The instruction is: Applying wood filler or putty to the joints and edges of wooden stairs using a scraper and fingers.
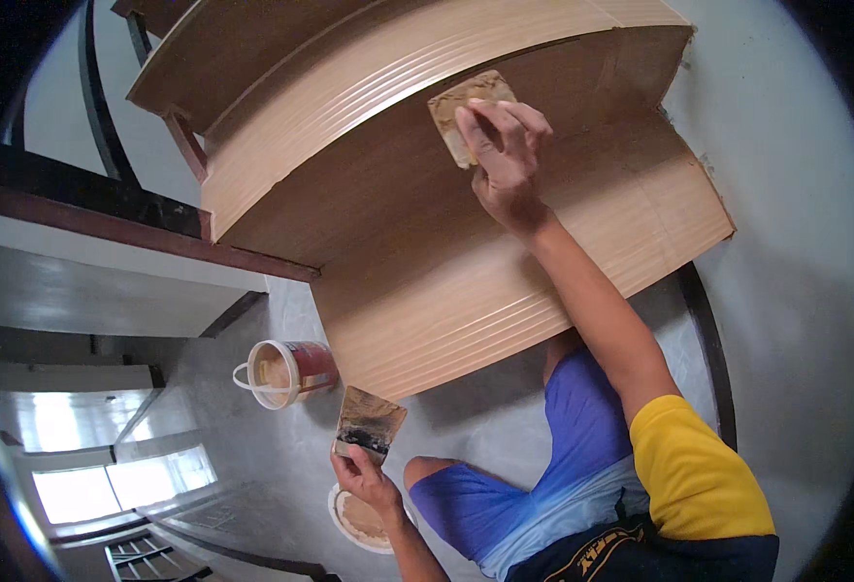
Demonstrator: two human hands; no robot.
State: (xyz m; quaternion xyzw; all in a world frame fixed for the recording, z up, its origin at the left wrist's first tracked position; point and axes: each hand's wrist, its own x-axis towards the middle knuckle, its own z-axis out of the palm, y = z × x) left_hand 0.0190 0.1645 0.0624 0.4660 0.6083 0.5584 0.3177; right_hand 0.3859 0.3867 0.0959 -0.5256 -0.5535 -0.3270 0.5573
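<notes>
On the stairs' (417,291) near side, a plate (452,105) juts leftward — from the right grip (507,163).

Right fingers (505,118): square plate (452,112), rough, matt, tan crust. Left fingers (352,470): second plate (373,419), flat, streaky tan, blackened patch near the fingertips. Below right fingers: stair tread (505,296), wood-look, smooth satin, glossy ridged nosing. Above them: upper tread (378,85), same finish. Beyond left fingers: bucket (312,367), smooth plastic, slight gloss. Just below them: tub (340,524), pale plastic-looking rim, matt beige contents. Right of right fingers: wall (786,291), smooth, matt. Yellow sleeve (699,466) behind them: matt cloth.
</notes>
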